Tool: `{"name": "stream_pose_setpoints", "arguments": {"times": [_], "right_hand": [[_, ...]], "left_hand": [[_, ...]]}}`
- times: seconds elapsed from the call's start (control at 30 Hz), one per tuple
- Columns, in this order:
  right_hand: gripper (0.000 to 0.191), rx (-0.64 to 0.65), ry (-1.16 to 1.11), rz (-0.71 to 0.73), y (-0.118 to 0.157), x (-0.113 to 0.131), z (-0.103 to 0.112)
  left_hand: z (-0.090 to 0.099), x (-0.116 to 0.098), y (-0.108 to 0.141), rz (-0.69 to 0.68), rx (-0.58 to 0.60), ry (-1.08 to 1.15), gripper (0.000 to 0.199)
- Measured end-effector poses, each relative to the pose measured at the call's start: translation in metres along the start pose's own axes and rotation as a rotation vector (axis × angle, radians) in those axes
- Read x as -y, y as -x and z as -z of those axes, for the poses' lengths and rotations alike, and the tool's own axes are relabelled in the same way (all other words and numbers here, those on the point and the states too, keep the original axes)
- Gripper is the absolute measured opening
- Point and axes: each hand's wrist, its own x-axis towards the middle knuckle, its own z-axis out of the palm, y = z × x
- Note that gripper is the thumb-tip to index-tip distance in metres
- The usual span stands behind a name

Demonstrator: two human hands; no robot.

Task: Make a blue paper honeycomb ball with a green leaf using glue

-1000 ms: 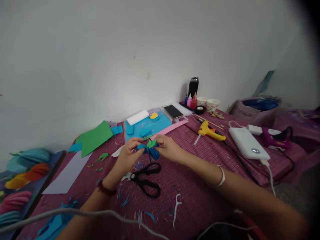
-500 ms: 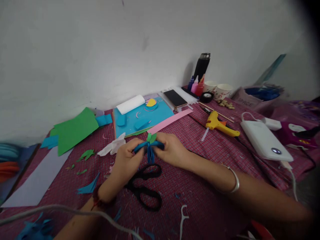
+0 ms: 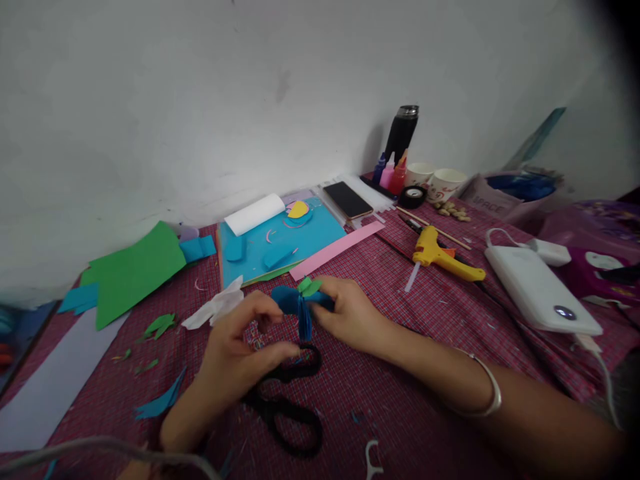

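My right hand (image 3: 347, 312) pinches a blue paper flower (image 3: 304, 315) with folded petals and small green leaves (image 3: 309, 287) on top. My left hand (image 3: 245, 347) is just left of the flower, thumb and fingers curved apart with nothing between them. Beneath the flower and left hand lie black-handled scissors (image 3: 295, 415), their blades hidden behind the left hand. A crumpled white tissue (image 3: 216, 305) rests just beyond the left hand. Blue paper scraps (image 3: 163, 398) and green cut pieces (image 3: 161, 325) are scattered on the left.
Blue sheets (image 3: 320, 230) and a pink strip (image 3: 336, 251) lie ahead. A yellow glue gun (image 3: 445, 255), with its cord, and a white power bank (image 3: 540, 287) are at right. Paper cups (image 3: 447, 183) and a black bottle (image 3: 401, 133) stand behind. A cable (image 3: 110, 445) crosses the lower left.
My left hand has let go of the blue paper flower and opened, moving slightly left and down. The right hand still holds the flower, whose folded petals now show more. The view has shifted slightly.
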Motion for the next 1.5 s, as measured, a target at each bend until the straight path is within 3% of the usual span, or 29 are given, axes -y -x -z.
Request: {"name": "stream_pose_setpoints", "arguments": {"times": [0.1,0.23,0.5,0.63,0.73,0.83,1.0,1.2,1.37,1.5], "right_hand": [[0.010,0.037,-0.115,-0.033,0.002,-0.002,-0.001],[0.007,0.073,-0.326,-0.097,0.002,-0.005,-0.003],[0.003,0.064,-0.542,-0.149,-0.001,-0.004,0.001],[0.008,0.095,-0.613,-0.190,0.000,-0.001,0.002],[0.011,0.132,-0.612,-0.200,0.002,0.003,0.002],[0.012,0.179,-0.525,-0.167,0.005,0.011,0.004],[0.013,0.234,-0.301,-0.007,0.008,0.017,0.009],[0.027,-0.004,-0.442,-0.040,0.006,0.011,0.005],[0.010,-0.030,-0.450,0.011,0.006,0.010,0.006],[0.005,0.064,-0.434,0.082,0.009,0.015,0.013]], "left_hand": [[-0.008,0.006,-0.001,0.013,0.091,-0.069,0.034],[-0.012,0.011,-0.002,0.110,0.125,-0.065,0.027],[-0.005,0.015,-0.001,0.289,0.240,0.205,0.020],[-0.004,0.019,-0.001,0.352,0.208,0.386,0.010],[-0.005,0.021,-0.002,0.424,0.139,0.445,0.012],[-0.006,0.019,-0.002,0.436,0.174,0.424,0.019],[-0.007,0.017,-0.001,0.301,0.220,0.302,0.022],[-0.007,0.021,-0.001,0.174,0.105,0.226,0.015],[-0.009,0.020,0.001,0.288,0.133,0.320,0.009],[-0.012,0.023,0.002,0.384,0.078,0.374,0.013]]}}
